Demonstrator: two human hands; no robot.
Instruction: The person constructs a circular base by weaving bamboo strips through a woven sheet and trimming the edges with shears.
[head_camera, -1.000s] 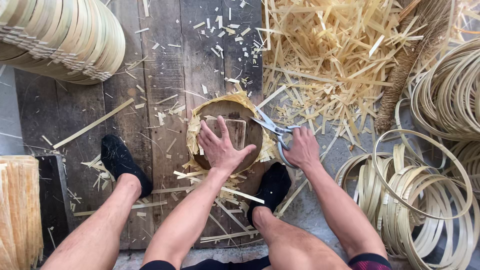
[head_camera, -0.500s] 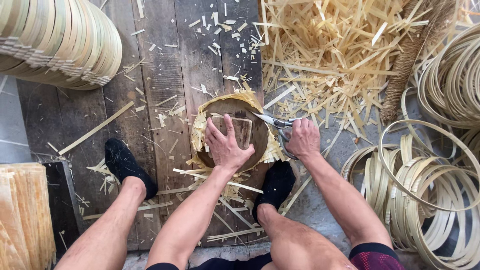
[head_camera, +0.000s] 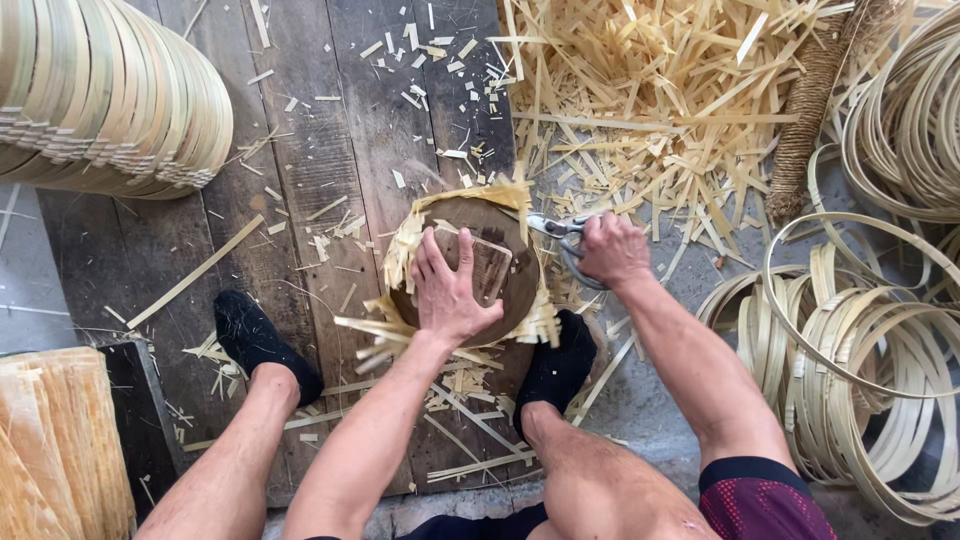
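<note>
Two hands work over a round woven mat on the plank floor, between the person's two black-socked feet. The step in hand looks like trimming: the strip ends that stick out past the round edge are being cut off with shears. The left hand lies flat on the mat, its fingers spread wide and pressed down on the weave and on the dark round form under it, holding nothing, only pinning. The right hand is closed round the shear handles, fingers curled tight; the blades point toward the mat's edge just to the right of the left fingertips, but whether they are parted I cannot tell. Uncut pale strip ends fan out to the left of and below the left fingers, so a good share of the rim seems yet to be cut. As I judge it, the next move calls for turning the mat under the flat palm to bring a fresh stretch of ends to the blades, keeping the left fingertips well back from the cutting line. Beyond the right hand, a heap of offcuts covers the floor; coiled bamboo hoops lie further right, and a stack of finished rounds sits far up and left of the left fingers.
</note>
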